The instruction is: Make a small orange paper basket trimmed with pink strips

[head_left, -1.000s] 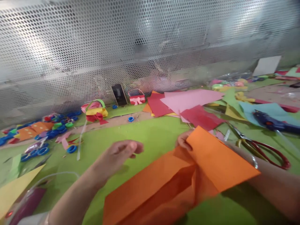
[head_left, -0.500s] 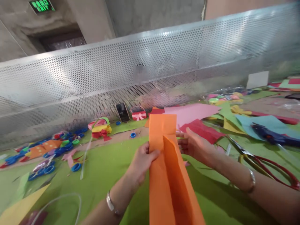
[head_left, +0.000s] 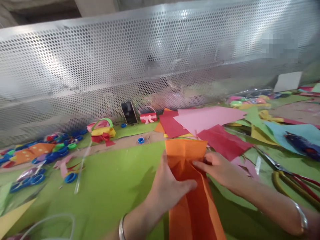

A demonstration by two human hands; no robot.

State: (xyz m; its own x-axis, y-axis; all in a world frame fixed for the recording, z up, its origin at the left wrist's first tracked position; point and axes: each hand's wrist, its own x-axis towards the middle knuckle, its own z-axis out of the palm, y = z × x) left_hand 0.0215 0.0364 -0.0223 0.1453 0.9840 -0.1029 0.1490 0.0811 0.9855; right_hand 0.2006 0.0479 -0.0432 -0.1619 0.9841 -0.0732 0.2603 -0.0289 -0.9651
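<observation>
A long folded sheet of orange paper rises from the bottom edge in front of me, its sides bent up like a trough and its far end flat. My left hand is around the paper's left side, thumb stretched over the inside and fingers along the left edge, partly hidden. At the right edge near the far end, my right hand pinches the paper between thumb and fingers. Close to my right forearm lie large scissors with red and yellow handles.
Red paper and pink paper lie beyond the orange sheet. A phone leans on the perforated metal screen beside a small red paper basket. Blue rings, scraps and a yellow paper basket are at left; a dark-blue tool is at right.
The orange paper's folded sides have opened wider. My left hand has shifted its thumb across the inside, and my right hand has closed on the right edge. The view has tilted down.
</observation>
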